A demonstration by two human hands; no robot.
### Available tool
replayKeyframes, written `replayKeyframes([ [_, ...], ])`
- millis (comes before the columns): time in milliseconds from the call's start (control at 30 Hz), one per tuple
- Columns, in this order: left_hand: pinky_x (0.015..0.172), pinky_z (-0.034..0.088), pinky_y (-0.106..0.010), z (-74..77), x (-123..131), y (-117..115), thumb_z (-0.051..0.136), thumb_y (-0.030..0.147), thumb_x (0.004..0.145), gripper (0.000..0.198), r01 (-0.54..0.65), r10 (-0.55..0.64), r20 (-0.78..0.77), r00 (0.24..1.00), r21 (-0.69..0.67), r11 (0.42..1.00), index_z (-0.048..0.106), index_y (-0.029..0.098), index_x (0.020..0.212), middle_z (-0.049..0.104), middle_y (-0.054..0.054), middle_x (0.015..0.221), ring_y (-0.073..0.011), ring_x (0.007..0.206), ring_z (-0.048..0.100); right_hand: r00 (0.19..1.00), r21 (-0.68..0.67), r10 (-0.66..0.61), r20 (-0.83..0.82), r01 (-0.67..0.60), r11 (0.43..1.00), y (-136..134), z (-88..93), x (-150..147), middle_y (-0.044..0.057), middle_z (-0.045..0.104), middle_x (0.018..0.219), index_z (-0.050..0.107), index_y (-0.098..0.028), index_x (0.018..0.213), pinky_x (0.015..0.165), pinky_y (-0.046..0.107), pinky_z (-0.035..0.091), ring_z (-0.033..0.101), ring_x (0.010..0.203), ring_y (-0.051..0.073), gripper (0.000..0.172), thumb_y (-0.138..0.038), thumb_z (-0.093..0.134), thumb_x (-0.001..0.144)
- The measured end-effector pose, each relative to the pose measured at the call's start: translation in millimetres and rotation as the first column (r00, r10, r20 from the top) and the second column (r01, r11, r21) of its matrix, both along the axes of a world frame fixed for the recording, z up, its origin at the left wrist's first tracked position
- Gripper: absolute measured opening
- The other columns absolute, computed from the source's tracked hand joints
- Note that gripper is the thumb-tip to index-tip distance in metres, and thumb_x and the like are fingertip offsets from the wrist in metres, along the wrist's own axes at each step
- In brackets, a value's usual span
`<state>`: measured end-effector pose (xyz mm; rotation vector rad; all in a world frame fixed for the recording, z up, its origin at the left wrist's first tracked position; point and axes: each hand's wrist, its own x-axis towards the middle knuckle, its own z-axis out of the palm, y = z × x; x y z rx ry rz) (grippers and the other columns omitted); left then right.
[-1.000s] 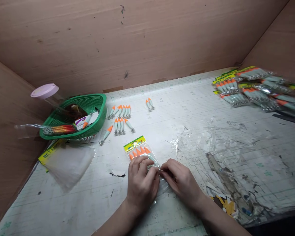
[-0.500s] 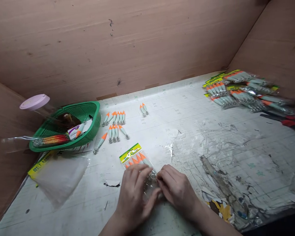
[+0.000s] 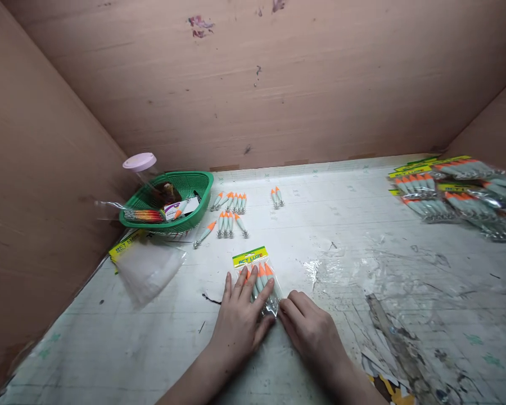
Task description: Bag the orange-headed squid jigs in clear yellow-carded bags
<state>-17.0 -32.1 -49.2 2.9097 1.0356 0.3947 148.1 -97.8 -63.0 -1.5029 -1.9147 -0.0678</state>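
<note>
A clear plastic bag of squid lures (image 3: 266, 274) with a yellow-green header card lies in front of me. The lures have orange noses, pale bodies and metal hook crowns toward me. Flat across the bag rests my left hand (image 3: 241, 318), its fingers spread over the lures. My right hand (image 3: 311, 329) is closed at the bag's lower right corner, thumb and fingers pinched on the plastic; the exact hold is partly hidden. Beyond the bag are loose squid lures (image 3: 225, 224) in two rough rows, with a separate pair of lures (image 3: 277, 197) to their right.
A green basket (image 3: 204, 205) at the left holds a pink-lidded tube (image 3: 140, 162) and a pack of red-yellow lures (image 3: 145, 216). Empty header bags (image 3: 149, 273) lie before it. Filled packs (image 3: 425, 208) are heaped at the right. Cardboard walls (image 3: 278, 124) enclose the table.
My view has shifted, so the scene sits further right. My left hand has flattened with its fingers spread over the bag, where it was curled before. The right hand stays at the bag's corner.
</note>
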Motion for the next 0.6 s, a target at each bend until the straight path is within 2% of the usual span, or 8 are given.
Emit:
replayKeyframes([
  [67, 0.101, 0.030, -0.065, -1.6, 2, -1, 0.052, 0.018, 0.082, 0.054, -0.039, 0.038, 0.037, 0.999, 0.011, 0.999, 0.045, 0.025, 0.135, 0.040, -0.016, 0.144, -0.0362, 0.133, 0.034, 1.000, 0.008, -0.018, 0.025, 0.018, 1.000, 0, -0.3, -1, 0.002, 0.053, 0.068, 0.051, -0.018, 0.074, 0.055, 0.023, 0.038, 0.049, 0.061, 0.013, 0.026, -0.010, 0.036, 0.093],
  [300, 0.097, 0.026, -0.074, -4.6, 3, -5, 0.052, 0.013, 0.081, 0.057, -0.079, 0.088, 0.102, 0.991, -0.093, 0.993, 0.045, 0.028, 0.135, 0.039, -0.015, 0.145, -0.0367, 0.134, 0.032, 0.998, -0.050, -0.019, -0.057, 0.016, 0.999, 1, -1.8, -6, 0.002, 0.053, 0.071, 0.049, -0.019, 0.076, 0.054, 0.021, 0.041, 0.052, 0.061, 0.013, 0.019, -0.015, 0.039, 0.092],
  [500, 0.099, 0.022, -0.074, 1.5, 4, -8, 0.052, 0.009, 0.078, 0.062, -0.112, 0.137, 0.139, 0.981, -0.176, 0.978, 0.043, 0.028, 0.136, 0.042, -0.013, 0.144, -0.0351, 0.135, 0.032, 0.989, -0.130, -0.052, -0.139, 0.034, 0.991, 2, 1.5, -9, 0.000, 0.052, 0.069, 0.045, -0.021, 0.072, 0.050, 0.020, 0.041, 0.052, 0.056, 0.012, 0.019, -0.019, 0.042, 0.090],
  [600, 0.100, 0.022, -0.074, -0.5, 5, -8, 0.051, 0.009, 0.078, 0.065, -0.115, 0.142, 0.159, 0.977, -0.171, 0.979, 0.040, 0.028, 0.138, 0.043, -0.012, 0.143, -0.0345, 0.135, 0.033, 0.983, -0.137, -0.093, -0.157, 0.072, 0.988, 3, 0.6, -13, -0.001, 0.050, 0.066, 0.042, -0.022, 0.069, 0.048, 0.020, 0.040, 0.051, 0.054, 0.012, 0.020, -0.019, 0.043, 0.089],
])
